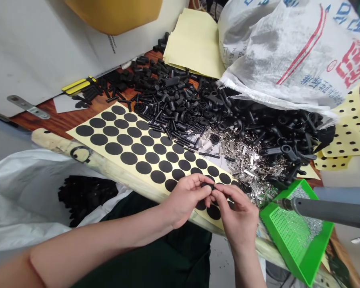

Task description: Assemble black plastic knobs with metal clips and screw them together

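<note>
Both hands meet over the near right end of a yellow sheet of round black stickers [125, 139]. My left hand [186, 198] pinches a small black part [209, 185] between thumb and fingers; its exact kind is mostly hidden. From the other side, my right hand [237, 212] closes thumb and forefinger at the same part, and I cannot make out whether it holds a separate piece. Just beyond the fingers lies a heap of small silvery metal clips [252, 168]. Behind them spreads a pile of black plastic parts [180, 96], with ribbed black pins [159, 112] among them.
A green basket [303, 256] of tiny metal pieces stands at right, with a grey powered screwdriver [333, 212] reaching over it. A white woven sack [276, 52] leans at the back. Below left hangs a white bag [24, 188] containing black parts. Yellow-handled tweezers [78, 85] lie far left.
</note>
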Motion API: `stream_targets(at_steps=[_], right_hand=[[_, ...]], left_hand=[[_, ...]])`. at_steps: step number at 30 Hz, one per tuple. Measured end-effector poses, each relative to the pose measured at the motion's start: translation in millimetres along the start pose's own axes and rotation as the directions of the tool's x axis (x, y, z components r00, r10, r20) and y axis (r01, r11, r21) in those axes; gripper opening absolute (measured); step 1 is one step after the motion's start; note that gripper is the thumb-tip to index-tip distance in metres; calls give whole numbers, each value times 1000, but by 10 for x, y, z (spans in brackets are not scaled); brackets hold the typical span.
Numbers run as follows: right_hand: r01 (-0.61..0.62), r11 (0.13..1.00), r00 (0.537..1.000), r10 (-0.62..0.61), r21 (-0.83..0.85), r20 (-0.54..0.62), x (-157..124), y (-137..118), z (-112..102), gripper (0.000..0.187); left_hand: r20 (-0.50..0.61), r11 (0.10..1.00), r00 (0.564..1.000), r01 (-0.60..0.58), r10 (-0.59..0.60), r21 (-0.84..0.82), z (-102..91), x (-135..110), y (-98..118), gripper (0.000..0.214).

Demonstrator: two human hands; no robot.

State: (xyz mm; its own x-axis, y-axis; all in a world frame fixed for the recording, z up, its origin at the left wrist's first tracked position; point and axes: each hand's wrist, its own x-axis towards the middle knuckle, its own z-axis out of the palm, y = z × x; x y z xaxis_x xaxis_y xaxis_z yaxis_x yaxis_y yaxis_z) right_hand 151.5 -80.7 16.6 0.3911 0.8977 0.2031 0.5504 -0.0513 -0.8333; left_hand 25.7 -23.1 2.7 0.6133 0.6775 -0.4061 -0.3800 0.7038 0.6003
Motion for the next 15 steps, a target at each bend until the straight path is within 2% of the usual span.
stream_targets(at_steps=[4,7,10,12,15], right_hand=[[-156,977,988,152,147,35,-96,11,-17,21],[-187,973,980,194,133,-43,-140,19,-48,22],[-100,994,992,103,36,-75,-138,21,-65,17],[19,999,998,-21,-35,-61,-116,13,-57,14],[198,969,977,-208,-150,-55,-77,-13,-26,8]], left_hand=[[7,998,1000,29,-29,-49,-4,5,37,12],[16,998,999,38,-37,-45,-2,4,41,12],[24,999,999,37,-36,-33,2,-6,37,14],[24,999,999,29,-28,-26,3,-15,37,15],[27,1000,999,28,-27,-12,2,-25,43,17]])
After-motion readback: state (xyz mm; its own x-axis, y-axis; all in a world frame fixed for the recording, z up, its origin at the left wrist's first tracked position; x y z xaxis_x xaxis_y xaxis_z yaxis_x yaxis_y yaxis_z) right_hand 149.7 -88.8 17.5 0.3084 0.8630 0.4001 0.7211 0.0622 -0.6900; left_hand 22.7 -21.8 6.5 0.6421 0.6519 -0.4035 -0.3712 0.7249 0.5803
